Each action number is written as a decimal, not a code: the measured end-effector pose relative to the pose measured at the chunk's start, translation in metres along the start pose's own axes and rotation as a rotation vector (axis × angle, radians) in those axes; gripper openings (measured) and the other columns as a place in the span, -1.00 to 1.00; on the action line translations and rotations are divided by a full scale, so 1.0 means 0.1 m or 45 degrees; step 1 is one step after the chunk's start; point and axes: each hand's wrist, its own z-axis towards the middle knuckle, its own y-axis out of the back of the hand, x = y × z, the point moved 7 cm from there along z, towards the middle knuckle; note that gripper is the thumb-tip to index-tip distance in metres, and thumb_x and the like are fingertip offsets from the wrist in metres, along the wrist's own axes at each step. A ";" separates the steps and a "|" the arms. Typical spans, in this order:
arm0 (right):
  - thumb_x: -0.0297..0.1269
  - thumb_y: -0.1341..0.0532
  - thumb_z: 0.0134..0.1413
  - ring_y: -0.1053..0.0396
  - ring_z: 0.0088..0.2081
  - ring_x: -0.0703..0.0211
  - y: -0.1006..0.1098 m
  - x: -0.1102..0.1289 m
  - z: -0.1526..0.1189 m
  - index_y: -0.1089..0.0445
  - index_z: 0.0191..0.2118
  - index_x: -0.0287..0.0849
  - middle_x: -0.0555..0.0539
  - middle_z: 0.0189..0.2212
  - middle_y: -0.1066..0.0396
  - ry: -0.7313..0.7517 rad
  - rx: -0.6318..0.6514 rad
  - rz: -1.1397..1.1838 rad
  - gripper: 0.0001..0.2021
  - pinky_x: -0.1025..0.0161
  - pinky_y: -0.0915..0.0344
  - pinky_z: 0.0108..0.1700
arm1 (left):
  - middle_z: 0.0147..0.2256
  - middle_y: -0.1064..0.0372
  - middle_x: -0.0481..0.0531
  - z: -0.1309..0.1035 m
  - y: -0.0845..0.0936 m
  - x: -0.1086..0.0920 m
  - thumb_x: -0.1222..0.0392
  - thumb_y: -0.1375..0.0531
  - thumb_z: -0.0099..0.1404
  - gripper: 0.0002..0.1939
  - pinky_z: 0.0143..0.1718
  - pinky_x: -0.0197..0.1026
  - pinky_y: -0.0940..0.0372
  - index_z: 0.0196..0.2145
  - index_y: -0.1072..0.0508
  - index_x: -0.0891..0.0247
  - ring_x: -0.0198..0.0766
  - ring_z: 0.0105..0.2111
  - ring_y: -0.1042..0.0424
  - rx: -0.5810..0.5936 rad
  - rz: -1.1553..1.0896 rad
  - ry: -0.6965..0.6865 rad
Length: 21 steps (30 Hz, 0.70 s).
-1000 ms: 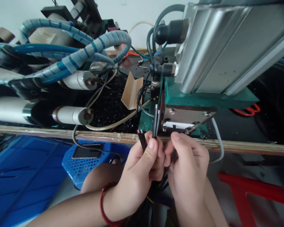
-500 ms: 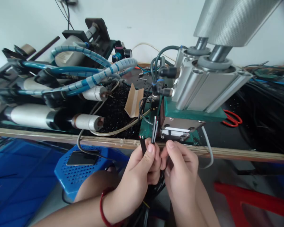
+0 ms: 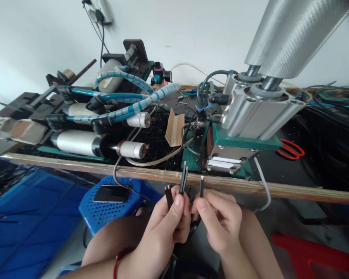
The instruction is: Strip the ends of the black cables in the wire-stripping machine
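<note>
My left hand (image 3: 171,217) is closed round several black cables (image 3: 184,180), their cut ends pointing up and showing small coloured wire cores. A few of them lean left and the others stand nearly upright beside the thumb. Close on the right, my right hand (image 3: 219,217) pinches a single black cable (image 3: 202,187) between thumb and fingers, its end showing pale and coloured cores. Both hands are below the front edge of the bench (image 3: 159,173), above my lap. The lower lengths of cable hang between my hands, partly hidden.
A machine with silver cylinders on a green plate (image 3: 247,141) stands ahead. To the left lie pneumatic cylinders (image 3: 78,142) with blue hoses. Red-handled scissors (image 3: 291,149) rest at right. A phone (image 3: 111,193) lies on a blue stool (image 3: 95,215); a red stool (image 3: 314,252) is lower right.
My right hand now holds up one cable whose end shows above its fingers; before, no cable end showed there. The camera view has shifted, so the bench appears further right and slightly lower.
</note>
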 end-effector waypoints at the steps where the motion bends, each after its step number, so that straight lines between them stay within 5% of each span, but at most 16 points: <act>1: -0.31 -0.22 0.46 -0.29 -0.59 0.27 -0.02 0.01 0.00 -0.48 -0.45 -0.14 0.04 -0.61 -0.36 0.018 0.014 -0.004 -0.65 0.28 -0.11 -0.52 | -0.57 0.08 -0.29 -0.02 0.02 0.00 -0.31 -0.38 0.39 -0.42 -0.57 -0.37 0.13 -0.39 -0.27 0.20 -0.47 -0.60 0.17 0.000 -0.002 -0.001; 7: -0.37 -0.20 0.42 -0.20 -0.61 0.30 -0.15 0.11 0.00 -0.35 -0.49 -0.13 0.07 -0.63 -0.25 0.119 0.132 -0.023 -0.64 0.27 -0.05 -0.52 | -0.58 0.06 -0.30 -0.14 0.17 -0.09 -0.29 -0.41 0.36 -0.43 -0.59 -0.41 0.06 -0.39 -0.28 0.20 -0.48 -0.61 0.17 -0.121 0.029 -0.063; 13: -0.37 -0.17 0.41 -0.09 -0.63 0.28 -0.32 0.16 0.01 -0.19 -0.56 -0.10 0.10 -0.69 -0.09 0.186 0.297 -0.059 -0.58 0.21 0.03 -0.52 | -0.63 0.07 -0.34 -0.18 0.25 -0.18 -0.19 -0.46 0.35 -0.57 -0.64 -0.43 0.07 -0.11 -0.56 0.22 -0.50 -0.66 0.19 -0.107 0.102 -0.132; 21: -0.27 -0.12 0.48 -0.18 -0.63 0.19 -0.37 0.12 -0.03 -0.40 -0.56 -0.08 0.04 -0.71 -0.20 0.179 0.374 -0.118 -0.53 0.20 -0.12 -0.52 | -0.64 0.06 -0.29 -0.16 0.31 -0.18 -0.16 -0.48 0.33 -0.57 -0.63 -0.41 0.06 -0.03 -0.75 0.21 -0.51 -0.66 0.10 -0.140 0.200 -0.139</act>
